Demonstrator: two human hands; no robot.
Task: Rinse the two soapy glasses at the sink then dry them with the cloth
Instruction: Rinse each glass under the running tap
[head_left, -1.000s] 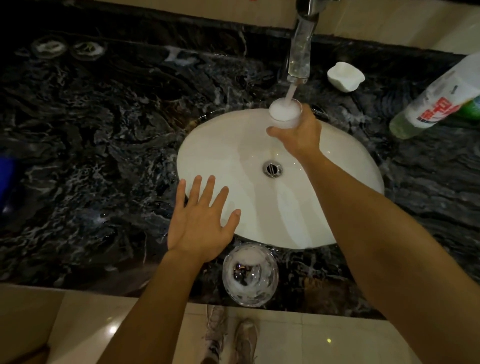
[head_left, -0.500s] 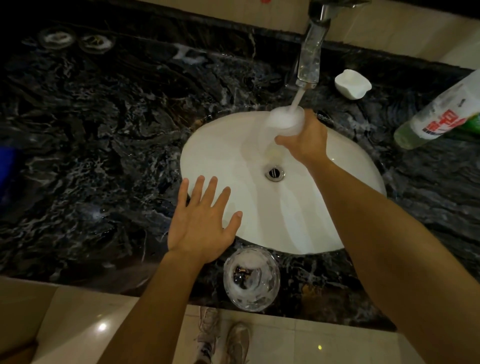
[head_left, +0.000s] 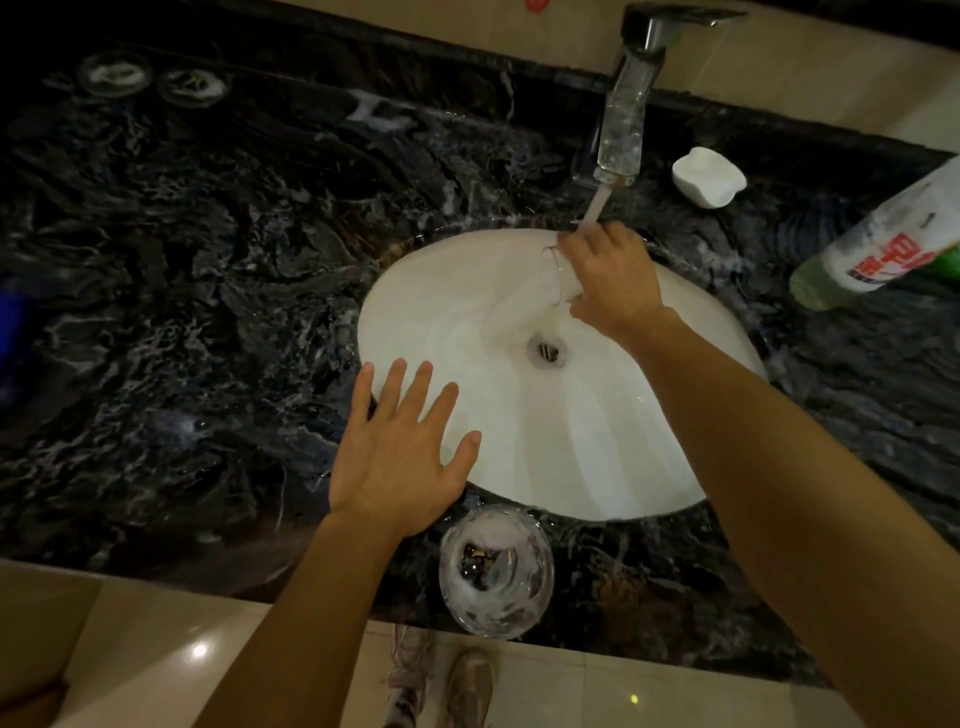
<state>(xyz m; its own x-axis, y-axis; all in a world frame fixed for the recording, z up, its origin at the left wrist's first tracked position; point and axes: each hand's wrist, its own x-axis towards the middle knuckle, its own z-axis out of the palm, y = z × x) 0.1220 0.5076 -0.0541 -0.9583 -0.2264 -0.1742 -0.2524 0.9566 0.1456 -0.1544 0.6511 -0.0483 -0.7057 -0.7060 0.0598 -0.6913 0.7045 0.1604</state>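
Note:
My right hand (head_left: 613, 280) grips a clear glass (head_left: 545, 280) over the white sink basin (head_left: 597, 467), just under the running tap (head_left: 626, 114). The glass is tipped on its side with its mouth to the left, and water pours out of it toward the drain (head_left: 545, 352). A second glass (head_left: 496, 571), still foamy inside, stands upright on the dark marble counter (head_left: 208, 312) at the sink's near edge. My left hand (head_left: 402, 447) rests flat with fingers spread on the basin's near-left rim, beside that glass. No cloth is in view.
A white soap dish (head_left: 707, 176) sits right of the tap. A detergent bottle (head_left: 883, 244) lies at the far right. Two small clear round items (head_left: 150, 80) sit at the counter's back left. My shoes (head_left: 441, 680) show on the floor below.
My right hand has tipped the glass from upright under the stream onto its side, emptying foamy water into the basin. My left hand has stayed put.

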